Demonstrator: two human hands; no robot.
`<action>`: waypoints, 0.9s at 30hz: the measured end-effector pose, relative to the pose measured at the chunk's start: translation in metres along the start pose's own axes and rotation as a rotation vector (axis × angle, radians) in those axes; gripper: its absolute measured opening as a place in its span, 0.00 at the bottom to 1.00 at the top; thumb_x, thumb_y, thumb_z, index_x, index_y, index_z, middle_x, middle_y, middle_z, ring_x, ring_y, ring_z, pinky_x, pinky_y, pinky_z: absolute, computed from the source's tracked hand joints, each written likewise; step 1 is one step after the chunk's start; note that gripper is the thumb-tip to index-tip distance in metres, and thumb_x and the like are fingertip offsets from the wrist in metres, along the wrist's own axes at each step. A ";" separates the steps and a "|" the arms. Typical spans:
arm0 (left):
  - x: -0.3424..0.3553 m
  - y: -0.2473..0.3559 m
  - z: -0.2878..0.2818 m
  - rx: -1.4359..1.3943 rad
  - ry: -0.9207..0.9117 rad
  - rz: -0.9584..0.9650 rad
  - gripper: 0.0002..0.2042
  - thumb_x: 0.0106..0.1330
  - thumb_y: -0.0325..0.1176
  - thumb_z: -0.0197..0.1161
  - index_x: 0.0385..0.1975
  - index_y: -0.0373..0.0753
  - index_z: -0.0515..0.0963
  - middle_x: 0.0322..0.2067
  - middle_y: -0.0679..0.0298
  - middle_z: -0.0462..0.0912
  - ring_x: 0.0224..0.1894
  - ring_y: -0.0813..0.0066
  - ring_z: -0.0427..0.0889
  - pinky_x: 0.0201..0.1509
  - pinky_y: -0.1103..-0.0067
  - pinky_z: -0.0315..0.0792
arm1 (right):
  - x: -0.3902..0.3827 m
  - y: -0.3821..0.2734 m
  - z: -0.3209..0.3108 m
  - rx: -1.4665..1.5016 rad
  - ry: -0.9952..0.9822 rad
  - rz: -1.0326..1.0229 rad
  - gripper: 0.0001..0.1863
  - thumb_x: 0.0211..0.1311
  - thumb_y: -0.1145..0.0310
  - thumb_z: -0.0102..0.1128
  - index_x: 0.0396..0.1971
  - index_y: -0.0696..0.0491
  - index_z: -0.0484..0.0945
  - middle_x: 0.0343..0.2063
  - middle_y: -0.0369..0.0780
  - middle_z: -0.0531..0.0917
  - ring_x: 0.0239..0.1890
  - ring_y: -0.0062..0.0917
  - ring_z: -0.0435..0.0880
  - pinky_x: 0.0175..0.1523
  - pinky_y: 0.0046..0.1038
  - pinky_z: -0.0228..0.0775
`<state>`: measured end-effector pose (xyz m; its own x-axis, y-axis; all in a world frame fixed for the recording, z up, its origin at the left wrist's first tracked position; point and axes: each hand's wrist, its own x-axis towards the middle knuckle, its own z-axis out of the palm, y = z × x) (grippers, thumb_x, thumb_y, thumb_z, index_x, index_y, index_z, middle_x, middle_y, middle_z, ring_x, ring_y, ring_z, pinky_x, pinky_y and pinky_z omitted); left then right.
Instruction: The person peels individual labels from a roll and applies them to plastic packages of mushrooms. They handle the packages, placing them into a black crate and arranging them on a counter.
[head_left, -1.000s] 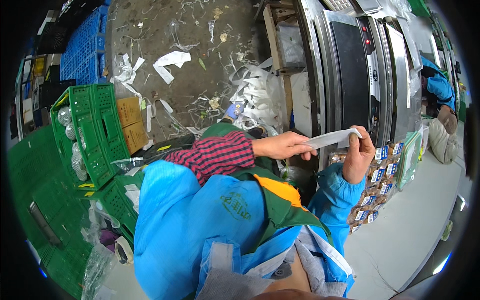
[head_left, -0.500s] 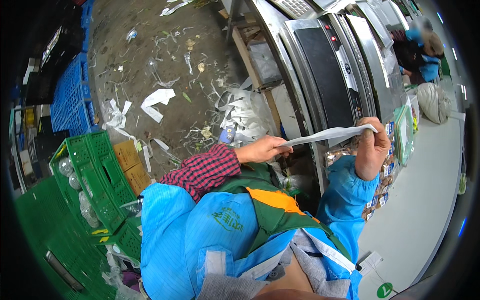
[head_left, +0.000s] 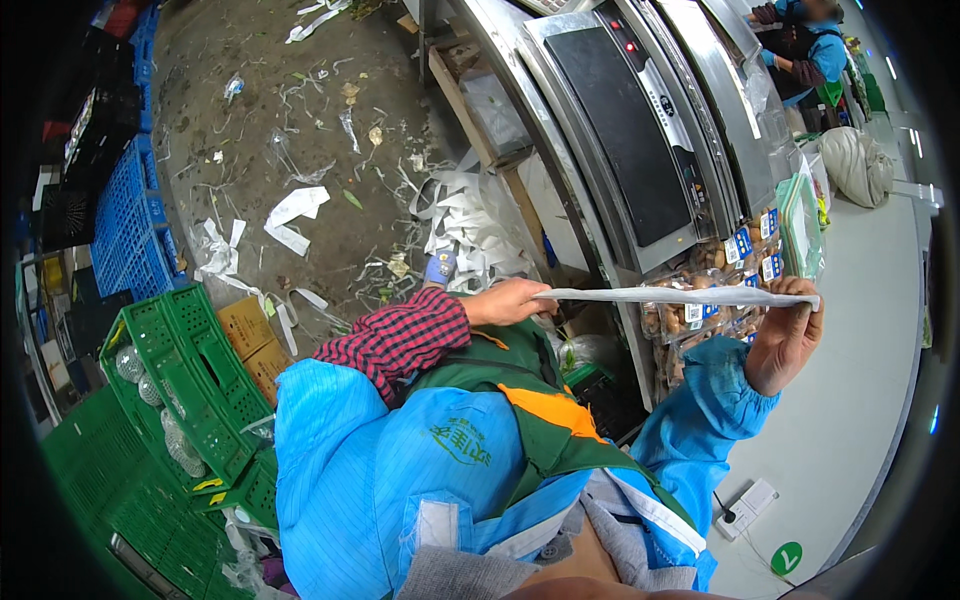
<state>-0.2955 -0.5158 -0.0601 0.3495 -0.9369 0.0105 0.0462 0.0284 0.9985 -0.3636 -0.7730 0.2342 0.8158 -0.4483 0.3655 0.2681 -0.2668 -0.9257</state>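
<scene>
A long white strip is stretched nearly level between both hands. My left hand, below a red checked sleeve, has its fingers closed on the strip's left end. My right hand, in a blue sleeve, pinches the other end between thumb and fingers. Behind the strip lie clear packs of round brown produce with labels, at the near end of a steel machine with a dark top. Below my left hand, a heap of white strips lies on the floor.
Green crates, brown cartons and a blue plastic pallet stand at the left on the littered floor. At right are a white worktop, a power strip and a sack. A co-worker stands beyond the machine.
My right hand has moved right and somewhat down and my left hand leftward, lengthening the strip between them. The view has shifted, bringing more of the worktop and the co-worker into sight.
</scene>
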 end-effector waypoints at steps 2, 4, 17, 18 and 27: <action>-0.002 -0.012 -0.001 0.047 -0.029 -0.067 0.09 0.68 0.31 0.51 0.38 0.35 0.76 0.32 0.56 0.80 0.38 0.62 0.80 0.44 0.72 0.72 | -0.001 0.000 -0.007 -0.033 0.019 -0.004 0.07 0.67 0.70 0.51 0.37 0.58 0.74 0.35 0.40 0.73 0.40 0.25 0.70 0.50 0.28 0.62; -0.005 -0.020 0.000 0.061 -0.039 -0.090 0.09 0.68 0.31 0.51 0.39 0.35 0.76 0.33 0.56 0.80 0.39 0.60 0.80 0.44 0.71 0.72 | 0.000 0.002 -0.017 -0.026 0.005 0.006 0.08 0.68 0.69 0.51 0.36 0.58 0.74 0.35 0.40 0.73 0.40 0.25 0.69 0.49 0.28 0.62; -0.021 -0.089 -0.070 0.205 0.717 -0.343 0.17 0.58 0.36 0.65 0.46 0.36 0.77 0.39 0.53 0.82 0.40 0.66 0.81 0.46 0.75 0.74 | 0.042 0.057 0.028 0.142 -0.382 0.252 0.09 0.56 0.72 0.59 0.21 0.58 0.72 0.22 0.41 0.74 0.24 0.23 0.71 0.30 0.24 0.64; -0.014 -0.090 -0.087 0.166 0.787 -0.372 0.15 0.59 0.34 0.64 0.44 0.35 0.78 0.37 0.55 0.83 0.37 0.68 0.82 0.44 0.76 0.74 | 0.044 0.059 0.034 0.113 -0.419 0.302 0.08 0.55 0.73 0.59 0.19 0.58 0.72 0.22 0.42 0.75 0.24 0.24 0.72 0.30 0.24 0.65; 0.070 -0.191 -0.260 -0.066 1.153 -0.331 0.11 0.61 0.31 0.62 0.39 0.33 0.81 0.32 0.58 0.85 0.34 0.76 0.83 0.41 0.80 0.74 | 0.054 0.125 0.107 0.122 -0.714 1.023 0.04 0.56 0.78 0.60 0.29 0.62 0.77 0.31 0.42 0.79 0.29 0.18 0.76 0.34 0.18 0.66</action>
<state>-0.0367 -0.4962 -0.2636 0.9418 -0.0402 -0.3336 0.3280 -0.1055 0.9388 -0.2309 -0.7397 0.1275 0.7629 0.1692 -0.6240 -0.6365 0.0277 -0.7707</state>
